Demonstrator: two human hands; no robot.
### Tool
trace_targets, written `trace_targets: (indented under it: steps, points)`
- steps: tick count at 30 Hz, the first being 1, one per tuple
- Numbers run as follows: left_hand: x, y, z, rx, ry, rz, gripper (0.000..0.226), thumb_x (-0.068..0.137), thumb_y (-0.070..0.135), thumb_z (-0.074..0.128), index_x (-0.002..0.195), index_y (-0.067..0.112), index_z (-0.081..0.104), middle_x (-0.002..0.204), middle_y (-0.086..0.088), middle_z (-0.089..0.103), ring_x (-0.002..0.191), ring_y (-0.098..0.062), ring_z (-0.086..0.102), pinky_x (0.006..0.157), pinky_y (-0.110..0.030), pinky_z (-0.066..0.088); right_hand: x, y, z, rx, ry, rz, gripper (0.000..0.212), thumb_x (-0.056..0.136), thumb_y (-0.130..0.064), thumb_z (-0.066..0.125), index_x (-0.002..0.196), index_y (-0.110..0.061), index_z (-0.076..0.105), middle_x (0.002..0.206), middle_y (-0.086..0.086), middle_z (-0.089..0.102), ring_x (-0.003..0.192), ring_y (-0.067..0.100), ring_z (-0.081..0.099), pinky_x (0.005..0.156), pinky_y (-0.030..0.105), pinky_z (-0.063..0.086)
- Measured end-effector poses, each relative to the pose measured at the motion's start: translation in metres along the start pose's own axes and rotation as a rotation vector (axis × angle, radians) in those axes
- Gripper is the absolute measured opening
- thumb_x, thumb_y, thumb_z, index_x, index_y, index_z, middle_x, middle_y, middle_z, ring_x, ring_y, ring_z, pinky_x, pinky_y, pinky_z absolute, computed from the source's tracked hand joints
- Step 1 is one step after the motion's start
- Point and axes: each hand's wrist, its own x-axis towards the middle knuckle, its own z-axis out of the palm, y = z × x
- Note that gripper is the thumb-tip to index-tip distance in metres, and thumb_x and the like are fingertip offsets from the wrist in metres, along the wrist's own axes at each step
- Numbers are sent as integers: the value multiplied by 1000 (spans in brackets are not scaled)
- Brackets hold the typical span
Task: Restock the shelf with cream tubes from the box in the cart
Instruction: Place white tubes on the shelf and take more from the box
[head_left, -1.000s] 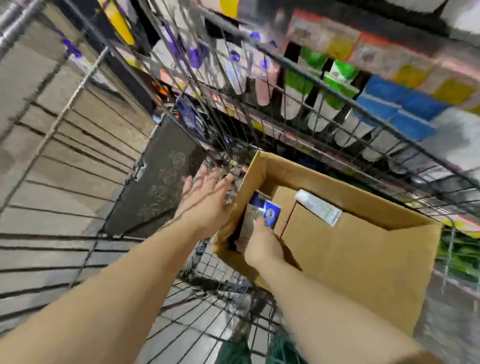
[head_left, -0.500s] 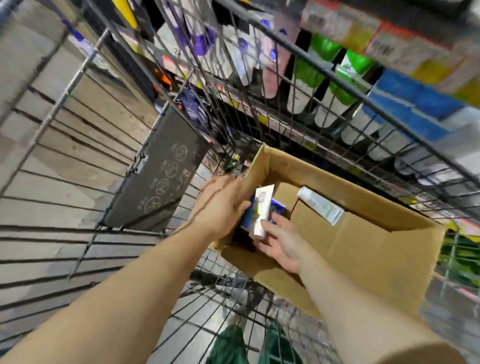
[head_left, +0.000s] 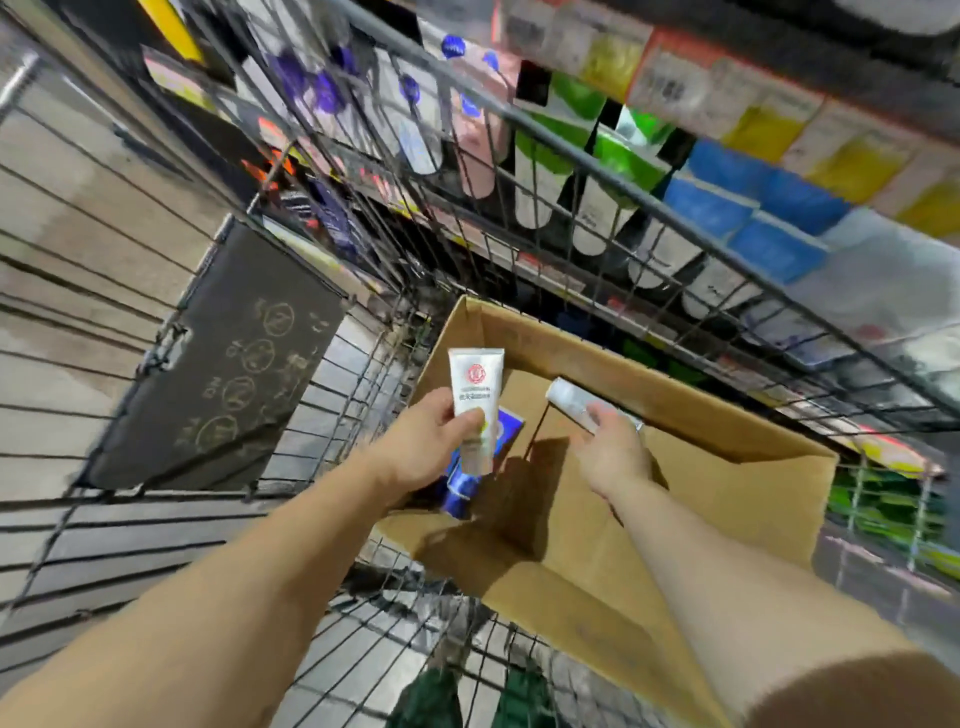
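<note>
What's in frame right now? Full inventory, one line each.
white cream tube: 1, white with red emblem, upright in the left hand above the box
second tube: 1, white, lying on the box flap under the right hand's fingers
blue packs: count unclear, blue, inside the box below the held tube
cardboard box: 1, brown, open, in the cart
wire cart: 1, dark metal, around the box
dark panel: 1, grey with faint circular marks, on the cart's left side
shelf products: many, green, blue, yellow, white, blurred, beyond the cart
left hand: holds the white cream tube
right hand: fingers on the second tube; grip unclear
</note>
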Motion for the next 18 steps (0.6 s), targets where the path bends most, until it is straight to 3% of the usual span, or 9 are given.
trace_targets:
  steps: [2,5,7,10,12,15,18]
  points:
    - [6,-6,5,10,22,12,25,101,26,51,121,13,54,107,3,62,85,-4,59,69,-9,47,20,12,7,-247,150,-137,41,88,-17,60,127,-25,53,123,5,57,113,30,52,90,38,45]
    - [10,-21,13,-75,23,-40,26,100,29,52,124,18,52,113,0,66,88,-5,62,82,-24,53,28,13,20,-395,265,-238,44,84,-24,69,123,-22,50,119,8,54,112,31,51,91,43,45]
    - [9,-27,15,-80,15,-86,29,99,33,52,126,21,51,116,-1,66,96,-12,64,92,-38,53,27,13,27,-466,269,-226,44,82,-31,71,120,-17,54,119,11,54,112,31,50,92,43,43]
    - [8,-29,14,-75,-2,-111,26,100,33,51,124,23,52,119,-5,65,103,-19,64,92,-40,53,21,16,29,-614,171,-248,44,85,-39,65,121,-14,57,119,9,55,112,28,50,91,38,41]
    - [4,-24,11,-90,-13,-124,24,100,34,50,122,24,50,117,-4,65,102,-18,65,90,-39,54,13,12,22,-499,-13,-248,42,89,-38,61,123,-16,54,121,7,57,109,27,54,83,34,43]
    - [-7,-10,8,-79,23,-125,26,99,35,51,121,20,50,113,-5,67,100,-20,65,92,-43,53,-5,4,1,27,-290,-58,52,88,-25,64,135,-20,42,122,7,60,99,26,61,73,29,44]
    - [-18,8,5,-29,24,-78,20,101,33,48,116,20,47,104,-1,65,86,-11,63,70,-27,52,-25,1,-19,426,-425,127,59,88,-9,63,132,-34,32,111,9,63,90,28,68,74,42,57]
